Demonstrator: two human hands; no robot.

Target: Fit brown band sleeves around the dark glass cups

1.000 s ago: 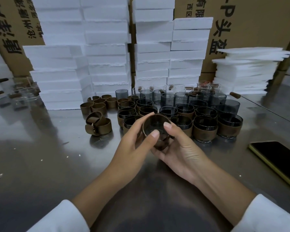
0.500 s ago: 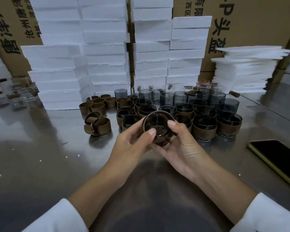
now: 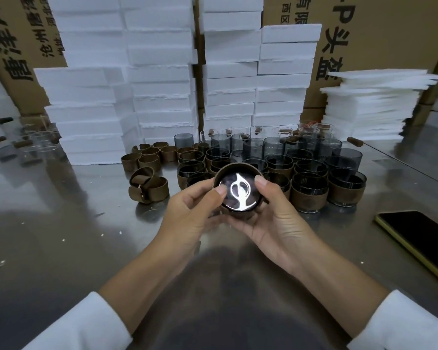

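Observation:
Both hands hold one dark glass cup [image 3: 239,192] above the steel table, its mouth tipped toward me and a bright reflection in its base. A brown band sleeve [image 3: 234,168] wraps its rim. My left hand [image 3: 190,213] grips the cup's left side, thumb on the rim. My right hand [image 3: 271,218] cradles it from the right and below, thumb on the rim. Behind stand several sleeved cups [image 3: 309,195] and bare dark cups [image 3: 253,147]. Loose brown sleeves [image 3: 148,161] lie at the left.
White foam blocks [image 3: 159,79] are stacked along the back, with thin foam sheets [image 3: 372,102] at the right and cardboard boxes behind. A dark phone [image 3: 420,238] lies at the right edge of the steel table [image 3: 61,236]. Clear glasses [image 3: 36,145] stand far left.
The cup has tilted up so its mouth faces me and now shows a bright reflection. Both hands shifted slightly up and stayed on it.

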